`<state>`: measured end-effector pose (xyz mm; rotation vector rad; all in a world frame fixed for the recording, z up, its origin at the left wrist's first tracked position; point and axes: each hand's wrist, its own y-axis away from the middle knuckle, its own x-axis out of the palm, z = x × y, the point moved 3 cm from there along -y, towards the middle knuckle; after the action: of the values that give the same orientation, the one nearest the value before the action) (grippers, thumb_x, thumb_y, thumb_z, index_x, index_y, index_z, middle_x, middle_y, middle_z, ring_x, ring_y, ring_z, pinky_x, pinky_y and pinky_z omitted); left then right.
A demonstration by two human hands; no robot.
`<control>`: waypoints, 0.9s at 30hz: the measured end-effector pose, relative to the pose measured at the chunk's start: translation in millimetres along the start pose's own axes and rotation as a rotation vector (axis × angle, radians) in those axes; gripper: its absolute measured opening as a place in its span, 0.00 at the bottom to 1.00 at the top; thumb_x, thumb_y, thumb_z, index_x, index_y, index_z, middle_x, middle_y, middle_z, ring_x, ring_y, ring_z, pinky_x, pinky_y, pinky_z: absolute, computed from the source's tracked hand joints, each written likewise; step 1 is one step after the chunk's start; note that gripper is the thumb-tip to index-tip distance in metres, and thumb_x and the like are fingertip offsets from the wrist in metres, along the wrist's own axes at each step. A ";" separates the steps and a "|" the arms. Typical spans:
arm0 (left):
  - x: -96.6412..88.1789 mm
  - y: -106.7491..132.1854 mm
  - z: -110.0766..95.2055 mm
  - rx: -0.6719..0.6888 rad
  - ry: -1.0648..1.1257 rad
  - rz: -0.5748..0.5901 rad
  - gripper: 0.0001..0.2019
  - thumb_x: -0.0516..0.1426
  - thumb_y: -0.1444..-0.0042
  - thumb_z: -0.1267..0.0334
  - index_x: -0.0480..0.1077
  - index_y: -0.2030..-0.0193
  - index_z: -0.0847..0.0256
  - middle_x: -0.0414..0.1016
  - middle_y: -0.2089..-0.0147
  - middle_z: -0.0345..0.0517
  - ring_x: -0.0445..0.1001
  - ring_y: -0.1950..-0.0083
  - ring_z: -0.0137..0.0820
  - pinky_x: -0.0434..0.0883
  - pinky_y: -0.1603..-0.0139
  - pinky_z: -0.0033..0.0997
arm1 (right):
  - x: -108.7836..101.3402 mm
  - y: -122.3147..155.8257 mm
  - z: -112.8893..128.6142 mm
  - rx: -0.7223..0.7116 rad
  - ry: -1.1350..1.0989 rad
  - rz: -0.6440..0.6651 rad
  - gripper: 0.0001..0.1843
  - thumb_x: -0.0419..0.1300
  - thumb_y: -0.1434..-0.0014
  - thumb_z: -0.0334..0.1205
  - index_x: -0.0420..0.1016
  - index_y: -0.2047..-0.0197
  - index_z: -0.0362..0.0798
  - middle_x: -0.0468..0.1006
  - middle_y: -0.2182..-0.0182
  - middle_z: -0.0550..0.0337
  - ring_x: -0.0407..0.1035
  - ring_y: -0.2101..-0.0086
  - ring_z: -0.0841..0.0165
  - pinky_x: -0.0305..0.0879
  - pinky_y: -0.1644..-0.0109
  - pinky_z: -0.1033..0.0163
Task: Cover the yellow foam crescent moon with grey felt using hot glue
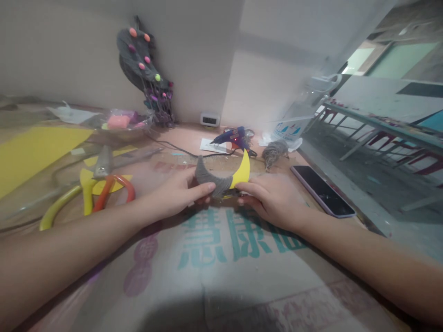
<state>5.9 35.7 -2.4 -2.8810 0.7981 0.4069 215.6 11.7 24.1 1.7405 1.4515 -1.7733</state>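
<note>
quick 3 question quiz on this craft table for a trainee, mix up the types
1. True or false: the left hand and the right hand both grip the crescent.
2. Which lies nearest the right hand? A scissors, B phone, C glue gun.
3. Fill in: the crescent's bare tip is coloured ___.
Key: 1 true; 2 B; 3 yellow.

Table (173,138) is carrying a printed sheet (221,286) with teal characters. Scissors (100,184) and yellow foam sheet (31,147) are lying at left. Blue glue gun (232,137) and grey yarn ball (274,152) are sitting at back. Phone (321,190) is lying face-up at right.
</note>
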 end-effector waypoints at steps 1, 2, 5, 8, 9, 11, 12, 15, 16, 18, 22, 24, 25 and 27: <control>0.0 0.1 -0.6 -0.004 -0.004 -0.001 0.14 0.55 0.41 0.52 0.66 0.67 0.61 0.69 0.74 0.37 0.66 0.74 0.26 0.62 0.75 0.24 | 0.7 0.1 -0.1 0.000 0.000 0.006 0.12 0.51 0.33 0.41 0.74 0.56 0.45 0.79 0.67 0.55 0.67 0.72 0.69 0.51 0.71 0.64; -0.1 0.1 -1.2 -0.008 -0.007 -0.003 0.14 0.55 0.41 0.51 0.66 0.67 0.61 0.69 0.74 0.37 0.66 0.74 0.26 0.62 0.76 0.24 | 1.3 0.3 -0.4 -0.001 0.001 0.006 0.12 0.52 0.33 0.40 0.74 0.56 0.46 0.79 0.68 0.55 0.67 0.72 0.69 0.51 0.71 0.64; 0.0 0.0 -2.8 -0.006 -0.008 -0.001 0.13 0.56 0.41 0.52 0.66 0.66 0.61 0.69 0.74 0.37 0.66 0.75 0.26 0.61 0.77 0.24 | 2.3 0.8 -1.5 -0.005 0.003 -0.016 0.11 0.52 0.34 0.40 0.74 0.57 0.46 0.79 0.69 0.56 0.67 0.73 0.69 0.51 0.71 0.64; -0.1 -0.1 -2.4 -0.003 0.005 -0.001 0.13 0.55 0.41 0.53 0.66 0.66 0.61 0.69 0.75 0.36 0.65 0.76 0.25 0.61 0.77 0.23 | 1.8 1.4 -2.3 -0.003 -0.014 -0.045 0.11 0.52 0.33 0.41 0.74 0.59 0.46 0.79 0.71 0.57 0.67 0.74 0.69 0.50 0.71 0.64; -0.1 -0.1 -1.9 -0.003 0.009 -0.002 0.13 0.55 0.41 0.53 0.65 0.66 0.61 0.69 0.74 0.36 0.65 0.76 0.25 0.61 0.77 0.23 | 1.6 1.6 -2.6 0.006 -0.023 -0.043 0.12 0.52 0.33 0.41 0.74 0.59 0.46 0.79 0.71 0.57 0.67 0.74 0.69 0.51 0.71 0.64; -0.1 -0.2 -0.7 -0.005 0.017 0.002 0.13 0.55 0.41 0.53 0.65 0.67 0.61 0.69 0.74 0.36 0.65 0.75 0.25 0.61 0.76 0.23 | 1.0 1.8 -3.0 0.029 -0.032 -0.030 0.12 0.51 0.33 0.41 0.74 0.59 0.45 0.79 0.71 0.57 0.68 0.73 0.68 0.51 0.71 0.64; -0.1 -0.3 -0.2 -0.005 0.022 0.002 0.13 0.55 0.41 0.53 0.65 0.67 0.61 0.69 0.74 0.36 0.65 0.75 0.25 0.61 0.76 0.23 | 0.7 1.8 -2.9 0.035 -0.031 -0.023 0.13 0.51 0.33 0.41 0.74 0.59 0.45 0.79 0.70 0.56 0.68 0.73 0.68 0.52 0.71 0.64; -0.2 -0.5 0.8 -0.004 0.029 0.000 0.13 0.55 0.41 0.53 0.65 0.67 0.61 0.69 0.74 0.36 0.66 0.75 0.25 0.62 0.76 0.24 | -0.6 1.2 -1.8 0.023 -0.018 -0.021 0.13 0.51 0.33 0.42 0.74 0.59 0.45 0.79 0.70 0.56 0.68 0.73 0.68 0.52 0.71 0.64; -0.3 -0.5 0.7 0.000 0.027 -0.002 0.13 0.55 0.41 0.52 0.66 0.67 0.61 0.69 0.74 0.37 0.66 0.75 0.26 0.62 0.76 0.24 | -0.7 0.9 -1.5 0.015 -0.012 -0.021 0.13 0.51 0.33 0.42 0.74 0.59 0.45 0.79 0.70 0.56 0.68 0.73 0.68 0.52 0.71 0.64; -0.4 -0.5 0.5 0.006 0.020 -0.006 0.13 0.56 0.41 0.52 0.66 0.67 0.61 0.69 0.74 0.37 0.67 0.74 0.26 0.62 0.75 0.24 | -0.7 0.5 -1.1 0.007 -0.007 -0.022 0.12 0.51 0.33 0.41 0.74 0.58 0.45 0.79 0.70 0.56 0.68 0.73 0.68 0.52 0.71 0.64; -0.1 -0.6 0.7 -0.003 0.035 -0.002 0.13 0.56 0.41 0.52 0.66 0.66 0.61 0.69 0.74 0.37 0.66 0.75 0.26 0.61 0.75 0.24 | 0.5 0.9 -1.9 0.012 -0.015 -0.012 0.12 0.51 0.34 0.40 0.74 0.58 0.44 0.79 0.70 0.55 0.68 0.73 0.67 0.53 0.71 0.63; -0.2 -0.9 1.5 -0.016 0.052 0.000 0.13 0.56 0.41 0.52 0.66 0.66 0.61 0.69 0.74 0.37 0.65 0.75 0.25 0.60 0.76 0.23 | 0.5 1.8 -2.6 0.011 -0.027 -0.027 0.11 0.52 0.34 0.39 0.74 0.59 0.43 0.79 0.70 0.55 0.68 0.72 0.67 0.54 0.71 0.63; -0.5 -1.2 1.9 -0.024 0.060 0.000 0.13 0.56 0.41 0.52 0.66 0.66 0.61 0.69 0.74 0.37 0.65 0.75 0.25 0.60 0.77 0.23 | 0.2 2.5 -3.0 0.011 -0.038 -0.041 0.11 0.52 0.34 0.39 0.74 0.58 0.43 0.79 0.70 0.55 0.68 0.72 0.67 0.54 0.71 0.63; -1.5 -1.7 2.7 -0.036 0.084 -0.011 0.13 0.56 0.42 0.52 0.66 0.66 0.62 0.69 0.74 0.37 0.64 0.75 0.24 0.60 0.76 0.23 | -0.4 3.8 -3.9 0.017 -0.062 -0.062 0.11 0.52 0.34 0.39 0.73 0.58 0.43 0.78 0.71 0.55 0.69 0.72 0.67 0.55 0.70 0.63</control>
<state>4.9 38.4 -4.5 -2.9523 0.7951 0.3038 220.9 12.8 23.5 1.6502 1.4842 -1.8590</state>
